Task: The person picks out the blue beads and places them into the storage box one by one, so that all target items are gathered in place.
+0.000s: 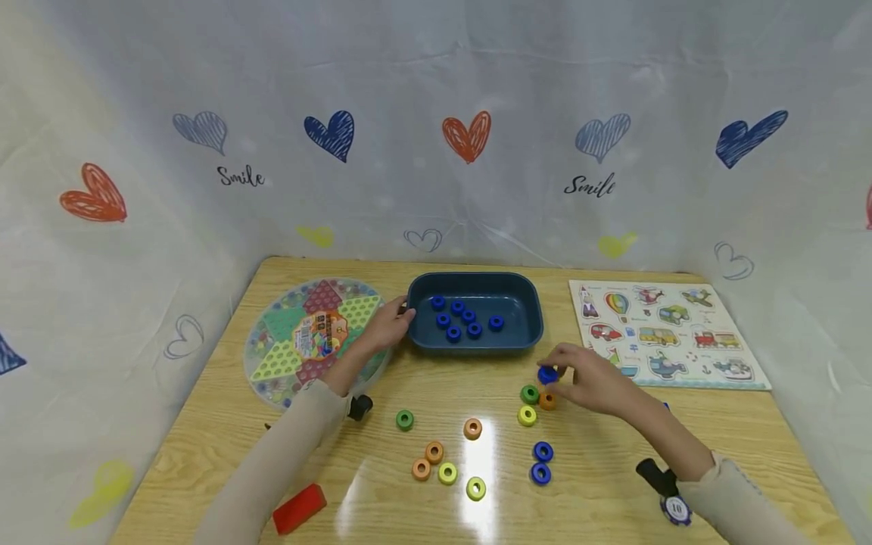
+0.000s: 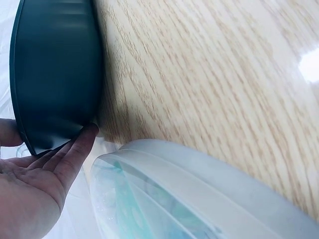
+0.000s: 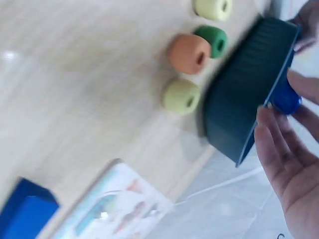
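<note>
At the left end of a dark teal tray [image 1: 470,350], my left hand [image 1: 391,324] grips the rim. In the left wrist view its thumb is at the rim and the fingers [image 2: 75,154] lie along the outer wall. Several blue rings, one of them a blue ring [image 1: 496,322], lie inside the tray. My right hand [image 1: 591,381] pinches another blue ring [image 3: 286,97] between thumb and fingers, by the tray's front right corner. Just below that hand lie a green ring [image 1: 529,393], an orange ring [image 1: 547,401] and a yellow ring [image 1: 527,415].
Two blue rings, the nearer a blue ring [image 1: 540,474], lie right of centre. Loose orange, yellow and green rings are spread in front. A round game board [image 1: 282,363] lies left, a picture puzzle board [image 1: 681,380] right. A red block [image 1: 300,509] and poker chip [image 1: 676,510] sit near the front.
</note>
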Motion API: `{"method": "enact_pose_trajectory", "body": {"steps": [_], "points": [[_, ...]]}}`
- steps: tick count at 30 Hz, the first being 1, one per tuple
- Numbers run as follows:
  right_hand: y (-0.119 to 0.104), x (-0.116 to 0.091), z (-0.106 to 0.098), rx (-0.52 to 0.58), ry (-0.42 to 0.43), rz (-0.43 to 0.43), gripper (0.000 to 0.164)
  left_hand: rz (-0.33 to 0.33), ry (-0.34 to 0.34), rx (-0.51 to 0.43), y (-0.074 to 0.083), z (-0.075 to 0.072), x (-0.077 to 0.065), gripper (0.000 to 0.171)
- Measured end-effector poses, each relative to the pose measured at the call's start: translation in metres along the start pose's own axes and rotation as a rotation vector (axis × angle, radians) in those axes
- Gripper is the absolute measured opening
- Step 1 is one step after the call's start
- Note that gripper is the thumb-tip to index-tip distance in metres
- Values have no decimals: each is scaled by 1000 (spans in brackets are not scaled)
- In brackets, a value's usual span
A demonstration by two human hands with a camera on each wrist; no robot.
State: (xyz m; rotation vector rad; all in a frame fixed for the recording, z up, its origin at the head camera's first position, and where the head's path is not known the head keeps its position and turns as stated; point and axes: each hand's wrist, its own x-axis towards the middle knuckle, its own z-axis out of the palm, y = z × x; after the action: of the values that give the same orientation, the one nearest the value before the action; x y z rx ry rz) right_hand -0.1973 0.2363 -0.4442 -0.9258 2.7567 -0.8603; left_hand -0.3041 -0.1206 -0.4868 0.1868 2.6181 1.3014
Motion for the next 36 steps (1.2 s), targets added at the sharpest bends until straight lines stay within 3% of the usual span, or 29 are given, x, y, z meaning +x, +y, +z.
{"method": "enact_pose_trajectory", "body": {"steps": [4,7,11,15,23,36], "points": [[-1,31,-3,-104,139,33,33,3,4,16,0,0,0,45],[3,56,1,-190,175,27,35,-1,2,15,1,-1,-1,45],[10,84,9,-310,162,24,33,-8,3,9,1,-2,-2,45],[20,102,14,-423,94,68,28,6,2,26,2,-2,-3,45],[32,121,23,-512,-60,188,24,-5,-2,9,3,-1,-2,45],[34,125,24,-513,-78,206,31,-10,-3,15,1,-1,-1,44]]}}
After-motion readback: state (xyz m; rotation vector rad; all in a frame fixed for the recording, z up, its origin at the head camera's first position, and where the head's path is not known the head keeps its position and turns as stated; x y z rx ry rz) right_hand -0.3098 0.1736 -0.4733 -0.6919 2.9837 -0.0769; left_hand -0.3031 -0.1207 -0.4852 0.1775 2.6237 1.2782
